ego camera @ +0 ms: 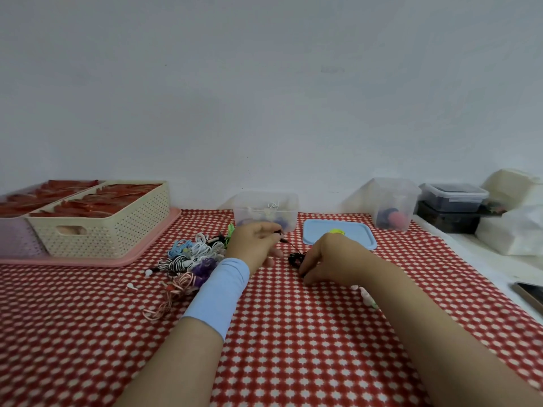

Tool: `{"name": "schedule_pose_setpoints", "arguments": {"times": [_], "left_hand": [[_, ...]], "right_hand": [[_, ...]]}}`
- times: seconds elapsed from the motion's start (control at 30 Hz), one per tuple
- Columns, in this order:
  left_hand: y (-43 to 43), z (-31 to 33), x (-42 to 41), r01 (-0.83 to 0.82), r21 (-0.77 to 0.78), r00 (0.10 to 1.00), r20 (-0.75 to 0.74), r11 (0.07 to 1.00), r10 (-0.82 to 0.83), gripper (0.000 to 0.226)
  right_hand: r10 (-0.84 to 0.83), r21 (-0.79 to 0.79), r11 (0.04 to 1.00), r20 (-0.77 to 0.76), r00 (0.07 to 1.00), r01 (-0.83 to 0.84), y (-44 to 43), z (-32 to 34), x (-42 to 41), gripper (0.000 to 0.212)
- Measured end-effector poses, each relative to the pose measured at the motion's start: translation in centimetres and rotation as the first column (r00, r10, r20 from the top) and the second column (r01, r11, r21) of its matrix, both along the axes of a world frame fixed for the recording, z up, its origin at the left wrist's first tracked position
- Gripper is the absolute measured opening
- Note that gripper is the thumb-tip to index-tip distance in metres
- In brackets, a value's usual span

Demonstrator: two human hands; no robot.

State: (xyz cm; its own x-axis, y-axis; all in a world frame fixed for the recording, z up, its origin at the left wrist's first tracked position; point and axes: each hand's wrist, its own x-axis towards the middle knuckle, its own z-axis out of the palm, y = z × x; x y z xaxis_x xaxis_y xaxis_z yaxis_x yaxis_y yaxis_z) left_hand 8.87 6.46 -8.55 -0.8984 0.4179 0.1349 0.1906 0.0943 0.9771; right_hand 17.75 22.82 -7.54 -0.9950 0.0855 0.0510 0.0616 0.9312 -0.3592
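At mid-table, on the red-and-white checked cloth: both hands work one black earphone cable.

- Left hand: fingers curled, pinching the free end of the cable just above the cloth. A taut strand slopes from this pinch down to the right. A light blue wristband covers the wrist.
- Right hand: palm down, fingers curled onto the cloth, holding the bunched part of the cable at the fingertips. The exact finger contact is partly hidden by the hand itself.
- Cable position: between the two hands, with the bundle touching or just off the cloth; I cannot tell which. It lies in front of the blue lid.

Surroundings:
- A pile of coiled earphones in white, blue, striped, purple and pink lies just left of the left wrist.
- A clear box stands behind the left hand, by the wall.
- A yellow-green item rests on the blue lid.
- A second clear box stands further right, with stacked dark containers beside it.
- A cream basket sits on a pink tray at far left.
- A phone lies at the right edge.
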Motion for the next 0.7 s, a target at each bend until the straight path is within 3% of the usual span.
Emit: {"name": "schedule_pose_setpoints", "arguments": {"times": [0.1, 0.17, 0.3, 0.37, 0.5, 0.7], "left_hand": [[0.1, -0.4, -0.2, -0.004, 0.136, 0.997, 0.081, 0.991, -0.007, 0.024], [0.3, -0.7, -0.5, -0.017, 0.145, 0.997, 0.077, 0.989, 0.006, 0.024], [0.9, -1.1, -0.2, 0.062, 0.183, 0.985, 0.149, 0.981, -0.09, 0.019], [1.2, -1.2, 0.2, 0.13, 0.216, 0.966, 0.194, 0.968, -0.173, 0.017], [1.4, -1.4, 0.4, 0.208, 0.23, 0.947, 0.196, 0.951, -0.254, 0.022], [1.2, -1.3, 0.7, 0.229, 0.248, 0.942, 0.189, 0.941, -0.278, 0.022]], "right_hand": [[-0.011, -0.026, 1.0, -0.049, 0.999, 0.01, 0.1, -0.2, -0.4, 0.01], [-0.047, -0.173, 0.985, -0.121, 0.992, 0.026, 0.3, -0.1, -0.3, 0.01], [-0.177, -0.551, 0.835, -0.255, 0.951, 0.008, 0.6, 0.8, 0.7, 0.002], [-0.199, -0.647, 0.762, -0.273, 0.941, -0.026, 0.4, 1.0, 1.0, 0.005], [-0.2, -0.756, 0.653, -0.24, 0.95, -0.053, -0.1, 0.9, 0.9, 0.011], [-0.235, -0.787, 0.616, -0.215, 0.948, -0.026, -0.2, 0.5, 0.6, 0.011]]}}
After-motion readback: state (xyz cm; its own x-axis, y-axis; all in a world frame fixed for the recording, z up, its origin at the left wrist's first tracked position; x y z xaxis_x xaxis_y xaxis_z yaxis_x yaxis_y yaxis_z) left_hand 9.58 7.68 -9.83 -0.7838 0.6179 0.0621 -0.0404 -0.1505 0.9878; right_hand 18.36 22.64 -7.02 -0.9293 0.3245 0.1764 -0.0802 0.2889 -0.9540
